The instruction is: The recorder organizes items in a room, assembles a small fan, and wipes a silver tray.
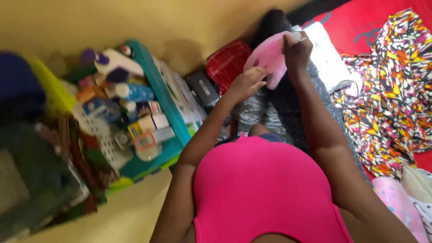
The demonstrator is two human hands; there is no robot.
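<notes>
A pale pink cloth hangs between my two hands, above dark and grey clothes on a bed. My right hand pinches its upper edge, fingers closed on the fabric. My left hand grips the cloth's lower left edge. Both arms reach forward from my bright pink top.
A teal crate of bottles, tubes and small boxes stands at left by a yellow wall. A red quilted pouch and a dark case lie beside it. A white folded cloth, a multicoloured patterned fabric and a red sheet are at right.
</notes>
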